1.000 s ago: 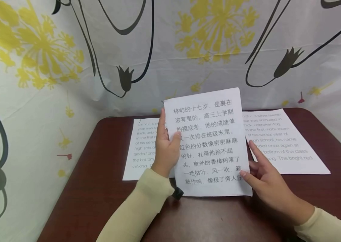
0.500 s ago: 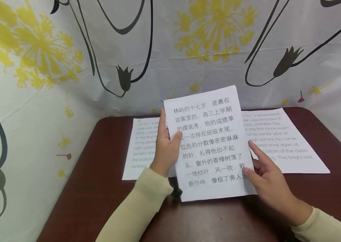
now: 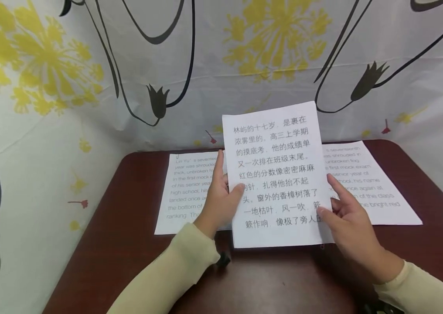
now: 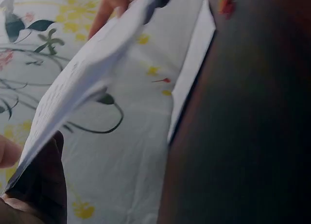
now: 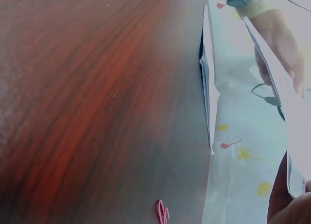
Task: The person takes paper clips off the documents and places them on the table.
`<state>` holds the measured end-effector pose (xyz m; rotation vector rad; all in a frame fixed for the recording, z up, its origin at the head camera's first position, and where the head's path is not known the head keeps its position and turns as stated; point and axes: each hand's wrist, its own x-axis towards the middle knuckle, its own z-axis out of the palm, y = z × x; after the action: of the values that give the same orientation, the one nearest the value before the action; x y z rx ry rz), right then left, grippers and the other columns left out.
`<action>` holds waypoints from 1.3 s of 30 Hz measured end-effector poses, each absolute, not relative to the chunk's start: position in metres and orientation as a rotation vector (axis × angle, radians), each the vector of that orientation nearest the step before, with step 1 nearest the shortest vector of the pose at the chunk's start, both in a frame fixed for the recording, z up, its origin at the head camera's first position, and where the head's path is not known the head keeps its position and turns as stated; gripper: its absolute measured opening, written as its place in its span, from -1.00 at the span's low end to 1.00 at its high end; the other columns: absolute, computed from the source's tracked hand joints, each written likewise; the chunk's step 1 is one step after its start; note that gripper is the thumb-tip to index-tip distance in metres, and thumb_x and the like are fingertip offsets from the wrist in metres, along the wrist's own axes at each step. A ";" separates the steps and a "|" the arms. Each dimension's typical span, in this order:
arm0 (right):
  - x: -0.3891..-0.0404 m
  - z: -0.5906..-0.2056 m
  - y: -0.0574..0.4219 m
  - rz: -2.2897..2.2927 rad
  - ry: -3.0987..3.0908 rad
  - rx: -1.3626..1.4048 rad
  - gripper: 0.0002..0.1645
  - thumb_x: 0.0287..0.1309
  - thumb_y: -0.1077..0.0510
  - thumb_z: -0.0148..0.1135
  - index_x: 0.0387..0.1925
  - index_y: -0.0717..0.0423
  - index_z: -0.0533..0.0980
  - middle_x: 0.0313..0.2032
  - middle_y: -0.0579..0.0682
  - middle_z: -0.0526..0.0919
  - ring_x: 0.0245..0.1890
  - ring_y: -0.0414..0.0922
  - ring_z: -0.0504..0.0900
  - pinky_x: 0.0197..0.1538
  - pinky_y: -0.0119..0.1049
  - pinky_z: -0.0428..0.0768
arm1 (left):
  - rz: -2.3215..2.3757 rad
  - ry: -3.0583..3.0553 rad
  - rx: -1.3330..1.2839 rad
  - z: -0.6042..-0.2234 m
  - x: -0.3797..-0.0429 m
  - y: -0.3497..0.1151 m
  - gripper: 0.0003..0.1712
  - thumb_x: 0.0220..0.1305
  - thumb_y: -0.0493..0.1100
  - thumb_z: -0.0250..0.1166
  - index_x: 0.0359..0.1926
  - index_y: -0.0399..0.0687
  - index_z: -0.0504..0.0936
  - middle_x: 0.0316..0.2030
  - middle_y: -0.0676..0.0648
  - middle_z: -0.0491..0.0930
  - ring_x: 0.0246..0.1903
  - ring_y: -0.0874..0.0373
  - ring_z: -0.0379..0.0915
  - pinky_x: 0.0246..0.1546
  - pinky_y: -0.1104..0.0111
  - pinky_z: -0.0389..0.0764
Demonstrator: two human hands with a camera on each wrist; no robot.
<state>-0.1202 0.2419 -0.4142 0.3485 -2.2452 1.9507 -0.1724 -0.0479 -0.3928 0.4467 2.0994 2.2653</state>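
Note:
Both hands hold up printed sheets of paper with Chinese text, raised above the table and slightly tilted. My left hand grips the left edge, thumb on the front and the other fingers behind. My right hand pinches the lower right edge in the same way. Seen edge-on in the left wrist view, the sheets spread apart a little at the back. In the right wrist view, the papers also appear edge-on. How many sheets there are cannot be told.
Behind, two English-printed paper piles lie on the dark red table: a left pile and a right pile, each partly covered. A pink paper clip lies on the tabletop. A patterned cloth hangs behind the table.
The held papers tilted slightly, then rose a little. My left thumb now sits lower on their left edge. My right hand keeps its hold, and the piles on the table stay put.

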 end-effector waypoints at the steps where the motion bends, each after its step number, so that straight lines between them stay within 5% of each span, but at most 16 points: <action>1: -0.121 -0.414 0.242 1.975 -2.236 0.343 -0.01 0.44 0.47 0.09 0.71 -0.04 -0.05 -0.03 -0.22 0.79 -0.10 -0.27 0.81 -0.22 -0.35 0.79 | 2.230 2.125 0.443 -0.395 -0.170 -0.047 0.14 0.51 -0.38 0.09 0.61 0.78 -0.34 0.13 -0.06 0.69 -0.15 -0.04 0.81 -0.18 0.09 0.83; 8: -0.129 -0.413 0.243 2.153 -2.157 0.243 0.01 0.44 0.46 0.10 0.72 -0.05 -0.08 -0.04 -0.25 0.79 -0.10 -0.26 0.81 -0.19 -0.35 0.80 | 2.068 2.196 0.372 -0.409 -0.148 -0.045 0.13 0.50 -0.34 0.11 0.64 0.67 -0.37 0.07 -0.01 0.71 -0.14 0.07 0.80 -0.16 0.20 0.82; 17: -0.142 -0.412 0.245 2.088 -2.299 0.145 -0.01 0.48 0.39 0.13 0.72 0.02 -0.11 0.01 -0.13 0.75 -0.08 -0.30 0.77 -0.14 -0.39 0.77 | 2.053 2.207 0.412 -0.420 -0.138 -0.044 0.10 0.51 -0.37 0.07 0.68 0.52 -0.38 0.21 0.09 0.66 0.07 0.18 0.72 0.10 0.28 0.73; 26: -0.149 -0.411 0.250 2.085 -2.442 0.102 0.00 0.51 0.30 0.13 0.72 0.02 -0.18 -0.05 -0.26 0.76 -0.16 -0.25 0.81 -0.23 -0.25 0.81 | 2.018 2.200 0.239 -0.424 -0.148 -0.042 0.07 0.52 -0.37 0.08 0.70 0.43 -0.33 0.18 0.03 0.68 0.01 0.17 0.75 0.02 0.25 0.76; 34: -0.152 -0.418 0.246 2.138 -2.494 0.142 -0.01 0.51 0.37 0.05 0.69 0.24 -0.27 0.26 0.47 0.54 -0.10 -0.26 0.78 -0.13 -0.23 0.82 | 1.951 2.180 0.043 -0.431 -0.164 -0.039 0.05 0.51 -0.32 0.12 0.72 0.37 -0.28 0.11 -0.02 0.68 -0.12 0.15 0.77 -0.08 0.29 0.76; 39: -0.154 -0.424 0.247 2.165 -2.524 0.135 -0.02 0.50 0.39 0.02 0.68 0.28 -0.30 0.32 0.62 0.40 -0.12 -0.23 0.79 -0.17 -0.12 0.83 | 1.870 2.190 -0.034 -0.436 -0.174 -0.035 0.05 0.47 -0.31 0.16 0.73 0.23 -0.25 0.17 -0.13 0.64 -0.18 0.14 0.76 -0.20 0.30 0.75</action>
<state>-0.1537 0.2473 -0.4238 0.1346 -2.5243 2.1653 -0.1738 -0.0346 -0.4358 -0.0339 2.1902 1.8697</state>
